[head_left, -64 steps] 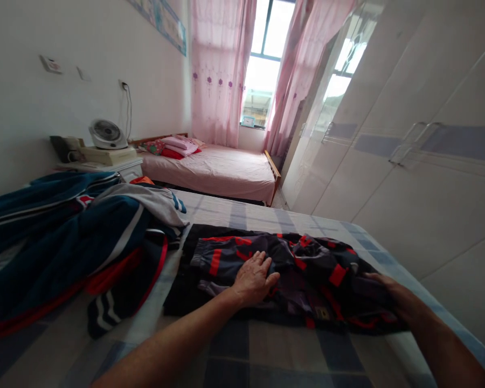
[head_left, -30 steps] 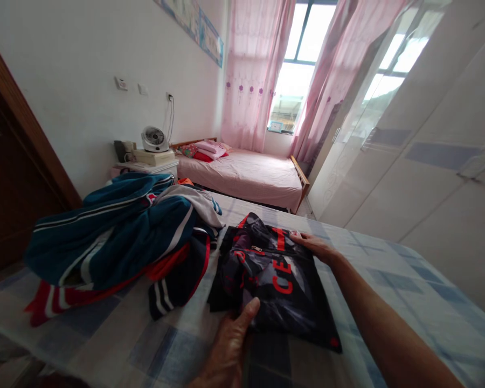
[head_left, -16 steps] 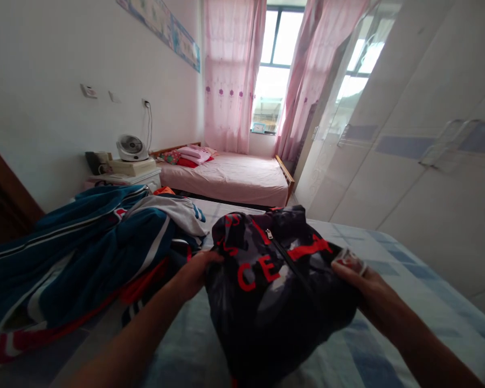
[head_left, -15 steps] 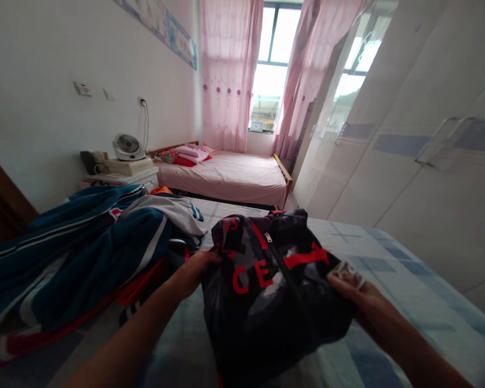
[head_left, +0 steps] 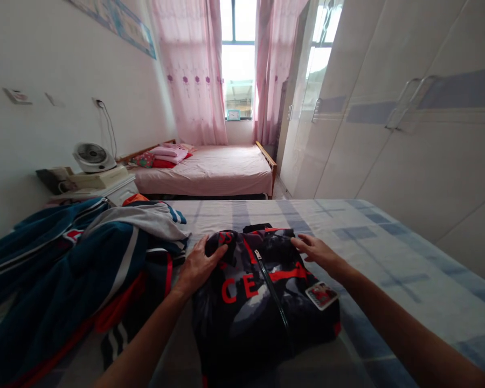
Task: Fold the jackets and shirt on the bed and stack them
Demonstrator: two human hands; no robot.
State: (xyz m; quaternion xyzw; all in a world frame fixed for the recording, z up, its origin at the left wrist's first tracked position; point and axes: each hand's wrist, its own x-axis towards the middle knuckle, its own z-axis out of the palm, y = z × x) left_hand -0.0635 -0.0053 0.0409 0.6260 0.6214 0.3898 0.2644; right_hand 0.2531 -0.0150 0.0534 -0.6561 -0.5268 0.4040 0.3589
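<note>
A folded dark zip jacket [head_left: 250,318] with red lettering, red stripes and a printed badge lies on the checked bedsheet. Its zipper runs down the front. At the jacket's upper left corner, my left hand [head_left: 200,264] is closed on the fabric, thumb on top and fingers around the edge. My right hand [head_left: 317,250] touches the upper right corner with its fingers stretched out and apart; part of the fingertips is against the cloth.
A heap of teal, grey and red clothes [head_left: 105,253] lies left of the jacket on the checked bed [head_left: 372,258]. Behind are a pink bed [head_left: 222,170] and a small fan [head_left: 92,156] on a cabinet. White wardrobes [head_left: 428,161] line the right side.
The jacket has come down flatter onto the bed. My right hand has moved from its right side, near the badge, up to the top right corner. The view has turned rightward.
</note>
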